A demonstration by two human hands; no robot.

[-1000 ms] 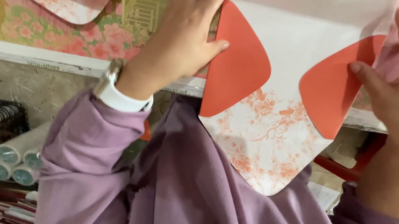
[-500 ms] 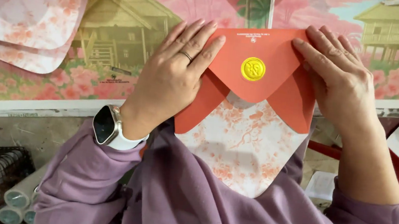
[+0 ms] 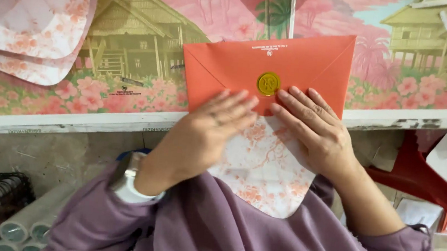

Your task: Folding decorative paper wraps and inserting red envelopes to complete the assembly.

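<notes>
A worktop (image 3: 44, 119) covered with a pink printed sheet of houses and flowers fills the upper half of the frame. In the upper left lie stacked floral paper cutouts (image 3: 26, 19). At the centre sits an orange envelope (image 3: 306, 62), its side flaps folded in, with the floral bottom flap (image 3: 262, 173) hanging open over the worktop edge toward the purple sleeves. The left hand (image 3: 206, 135) and right hand (image 3: 316, 129) lie flat, fingers spread, pressing on the envelope's lower edge. 1 round gold seal (image 3: 268, 84) sits just above the fingertips.
</notes>
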